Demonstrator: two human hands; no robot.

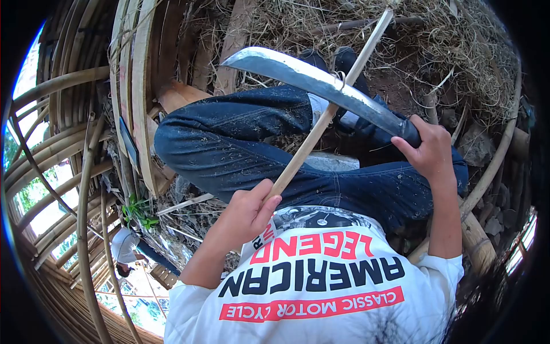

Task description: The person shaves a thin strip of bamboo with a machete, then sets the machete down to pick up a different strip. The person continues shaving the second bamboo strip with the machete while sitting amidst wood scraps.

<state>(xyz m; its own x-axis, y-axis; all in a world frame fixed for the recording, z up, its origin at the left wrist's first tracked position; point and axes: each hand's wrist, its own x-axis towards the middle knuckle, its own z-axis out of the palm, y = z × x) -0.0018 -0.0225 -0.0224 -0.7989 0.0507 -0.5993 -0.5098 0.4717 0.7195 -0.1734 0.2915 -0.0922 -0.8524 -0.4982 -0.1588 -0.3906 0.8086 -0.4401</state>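
Note:
My left hand (247, 213) grips the near end of a long thin bamboo strip (321, 123) that runs up and away to the right over my knees. My right hand (428, 150) is closed around the handle of a curved steel machete (309, 80). The blade lies across the strip near its middle, edge against it, with a thin shaving curling at the contact point. Both rest above my dark jeans (235, 143); shavings speckle the fabric. My white printed shirt (321, 281) fills the bottom of the view.
Bent bamboo poles (69, 172) and flat slats (137, 97) stand stacked at the left. Dry straw and shavings (447, 40) cover the reddish ground ahead. A thick bamboo pole (478, 243) lies at the right. Another person (129, 246) sits at the lower left.

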